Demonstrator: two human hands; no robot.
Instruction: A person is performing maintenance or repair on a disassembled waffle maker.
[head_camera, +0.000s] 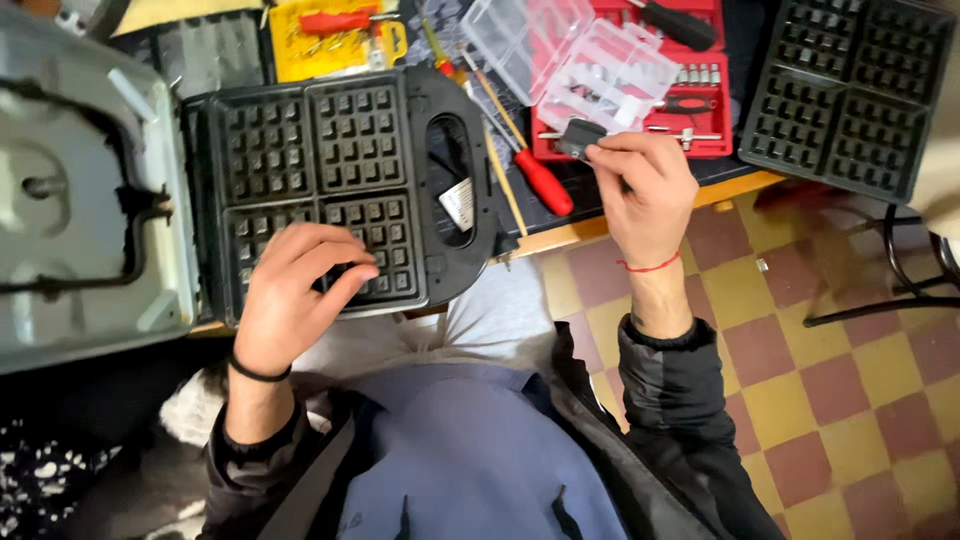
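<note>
Cluttered workbench (640, 222), yellow-red checkered floor (850, 400).

light: fairly dim, soft indoor, no hard shadows | glare: mild sheen on the clear plastic compartment box (575, 55) and pale grey metal lid (85, 190) | focus: decent, hands slightly soft | edges: wide-angle bending

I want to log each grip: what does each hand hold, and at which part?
The right hand pinches a small dark part at its right end. The left hand holds nothing; its fingers rest on the waffle plate.
</note>
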